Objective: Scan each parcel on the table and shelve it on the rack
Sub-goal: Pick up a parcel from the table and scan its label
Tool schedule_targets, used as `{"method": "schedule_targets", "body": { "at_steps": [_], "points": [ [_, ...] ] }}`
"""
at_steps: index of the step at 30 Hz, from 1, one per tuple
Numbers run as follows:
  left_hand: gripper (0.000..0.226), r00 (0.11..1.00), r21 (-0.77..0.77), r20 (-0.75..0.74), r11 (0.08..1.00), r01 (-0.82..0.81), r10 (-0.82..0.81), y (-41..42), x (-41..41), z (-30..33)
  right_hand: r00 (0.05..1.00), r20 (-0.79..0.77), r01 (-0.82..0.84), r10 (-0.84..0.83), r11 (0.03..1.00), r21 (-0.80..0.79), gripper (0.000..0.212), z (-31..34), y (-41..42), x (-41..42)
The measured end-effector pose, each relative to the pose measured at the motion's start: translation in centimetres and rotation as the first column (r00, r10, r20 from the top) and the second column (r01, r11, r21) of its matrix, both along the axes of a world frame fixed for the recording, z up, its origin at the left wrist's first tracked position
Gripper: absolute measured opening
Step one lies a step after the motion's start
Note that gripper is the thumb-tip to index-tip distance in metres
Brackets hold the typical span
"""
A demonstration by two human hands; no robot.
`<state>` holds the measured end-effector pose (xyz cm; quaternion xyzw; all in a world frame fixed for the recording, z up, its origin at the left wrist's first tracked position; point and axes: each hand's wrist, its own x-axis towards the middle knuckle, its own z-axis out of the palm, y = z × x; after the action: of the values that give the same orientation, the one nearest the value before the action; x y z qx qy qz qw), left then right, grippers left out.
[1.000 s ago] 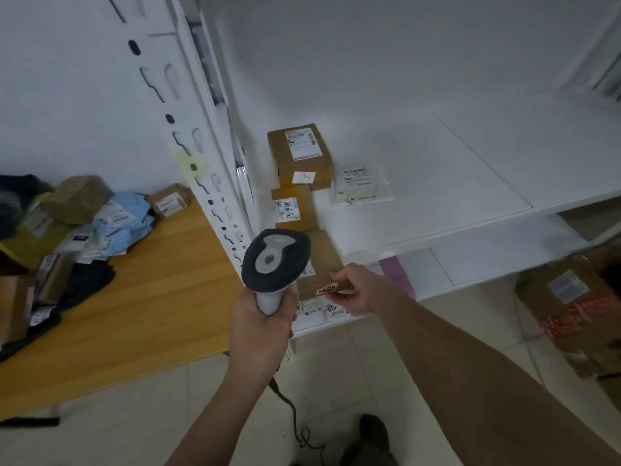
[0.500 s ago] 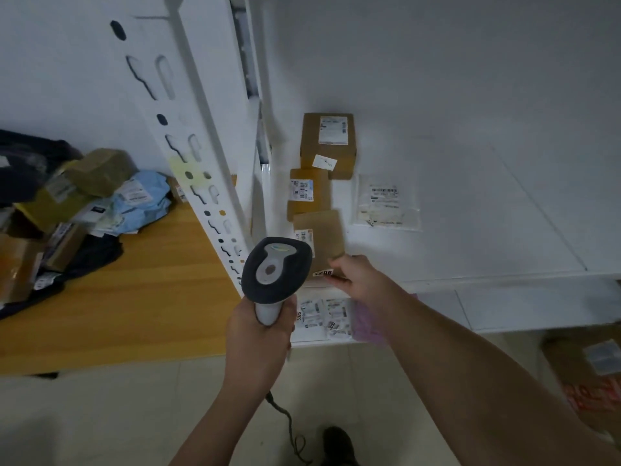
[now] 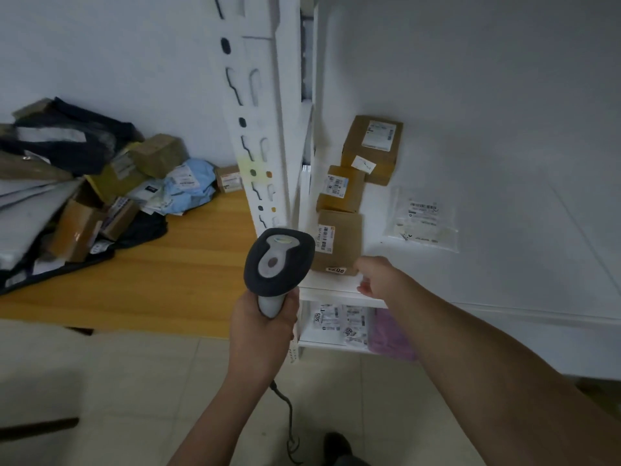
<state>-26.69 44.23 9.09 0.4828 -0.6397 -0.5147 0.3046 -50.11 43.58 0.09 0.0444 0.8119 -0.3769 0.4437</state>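
Observation:
My left hand grips a grey handheld scanner, held upright in front of the rack's upright post. A small brown parcel with a barcode label lies at the front left of the white rack shelf. My right hand hovers by that parcel's front right corner with fingers loosely curled and nothing in it. Two more brown boxes sit in a row behind the parcel. A heap of unshelved parcels covers the left of the wooden table.
A flat clear bag with a label lies on the shelf right of the boxes. The lower shelf holds labelled packets and a pink bag. The scanner cable hangs to the tiled floor near my shoe.
The brown parcel that my right hand pinched by its front edge now lies on the shelf. My right hand has let go and drawn back to the right. The scanner stayed put.

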Motion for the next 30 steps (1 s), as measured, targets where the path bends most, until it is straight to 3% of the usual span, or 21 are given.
{"method": "schedule_targets", "body": {
  "at_steps": [5,9,13,15,18,23,25,30],
  "points": [
    [0.027,0.999,-0.008,-0.039,1.000,0.006,-0.006,-2.4,4.7,0.5,0.991,-0.133,0.010,-0.011,1.000,-0.014,0.016,-0.5,-0.4,3.1],
    [0.033,0.997,-0.018,-0.044,0.998,0.065,-0.065,-5.4,10.1,0.6,0.909,-0.379,-0.075,0.170,0.964,0.253,0.036,-2.2,-0.1,6.5],
    [0.031,0.997,-0.035,-0.028,0.997,0.075,-0.076,-9.7,17.5,0.9,0.861,-0.177,-0.359,0.477,0.816,0.453,0.018,-0.3,-0.9,14.0],
    [0.031,0.999,-0.065,-0.017,0.997,0.037,-0.038,-12.2,21.1,1.2,0.827,-0.094,-0.469,0.555,0.771,0.430,0.030,0.9,-3.1,18.4],
    [0.030,0.999,-0.074,-0.032,0.997,-0.032,0.030,-15.6,25.5,2.0,0.890,-0.083,-0.393,0.449,0.845,0.362,0.009,1.0,-7.5,23.4],
    [0.025,0.992,-0.056,-0.045,0.991,-0.122,0.120,-20.4,29.8,2.7,0.813,-0.208,-0.508,0.544,0.837,0.205,0.052,0.9,-17.2,27.9],
    [0.025,0.987,-0.062,-0.044,0.986,-0.155,0.152,-22.3,30.8,2.5,0.754,-0.272,-0.560,0.598,0.801,0.211,0.066,0.8,-20.8,28.7],
    [0.023,0.972,-0.037,0.014,0.971,-0.234,0.235,-27.8,31.7,1.2,0.637,-0.342,-0.642,0.691,0.721,0.261,0.072,-0.3,-29.8,30.7]
  ]
}}
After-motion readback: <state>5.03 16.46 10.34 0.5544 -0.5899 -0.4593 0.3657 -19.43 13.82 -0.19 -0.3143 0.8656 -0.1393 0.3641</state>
